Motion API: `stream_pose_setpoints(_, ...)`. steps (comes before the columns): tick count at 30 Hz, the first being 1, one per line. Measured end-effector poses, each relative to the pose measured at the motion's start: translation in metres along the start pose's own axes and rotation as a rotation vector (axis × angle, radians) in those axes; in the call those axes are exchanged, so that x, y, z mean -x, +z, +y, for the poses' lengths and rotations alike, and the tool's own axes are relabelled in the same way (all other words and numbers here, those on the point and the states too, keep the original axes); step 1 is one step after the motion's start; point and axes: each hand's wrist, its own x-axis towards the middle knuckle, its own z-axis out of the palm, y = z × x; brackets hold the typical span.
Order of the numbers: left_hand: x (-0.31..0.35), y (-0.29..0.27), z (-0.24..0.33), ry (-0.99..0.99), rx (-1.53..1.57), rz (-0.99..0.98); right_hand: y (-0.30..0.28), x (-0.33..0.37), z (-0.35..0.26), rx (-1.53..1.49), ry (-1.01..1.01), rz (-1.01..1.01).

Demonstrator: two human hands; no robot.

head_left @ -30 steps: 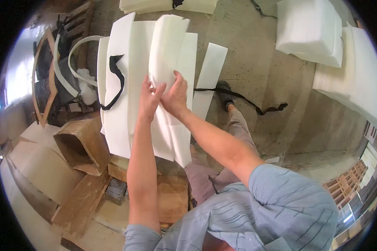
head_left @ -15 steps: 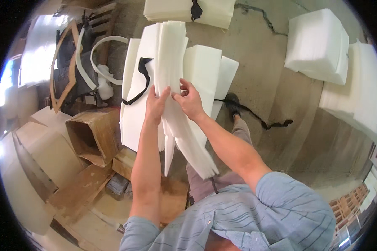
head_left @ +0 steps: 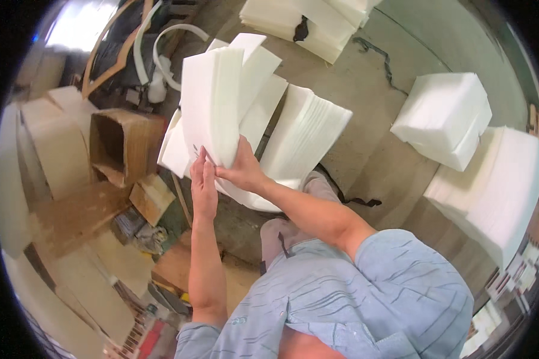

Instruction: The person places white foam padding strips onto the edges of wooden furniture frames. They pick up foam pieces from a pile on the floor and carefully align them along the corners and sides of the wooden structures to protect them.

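I have both forearms coming up from below, converging at the near end of a foam stack (head_left: 212,102), which stands tilted up in front of the chest, its far end raised and fanning slightly; the left hand (head_left: 204,188) has its wrist straight and its fingers pointing away, nearly extended, against the stack's near left edge, though I cannot tell whether it grips or only presses; the right hand (head_left: 247,170) reaches across from the right, elbow bent outward, and is closed on the near right edge, thumb toward the left hand.

Just behind the stack I see loose sheets (head_left: 260,69) spread at angles; close on the right leans a thick bundle (head_left: 308,128), crowding the right forearm's side; beyond it a black strap (head_left: 359,201) trails over the floor (head_left: 371,137); farther off lie a strapped pile (head_left: 269,21) and, to the right, a white block (head_left: 443,113) partly covering a larger block (head_left: 491,191); on my left a cardboard box (head_left: 115,146) opens toward the camera, with a wooden frame (head_left: 117,70) and a curved strip (head_left: 159,51) beyond it, and a board (head_left: 81,212) below.
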Motion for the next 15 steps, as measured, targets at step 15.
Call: stream_pose_setpoints(15, 0.324, -0.161, -0.018, 0.222, 0.409, 0.512, 0.069, 0.210, -0.122, -0.391, 0.166, -0.959)
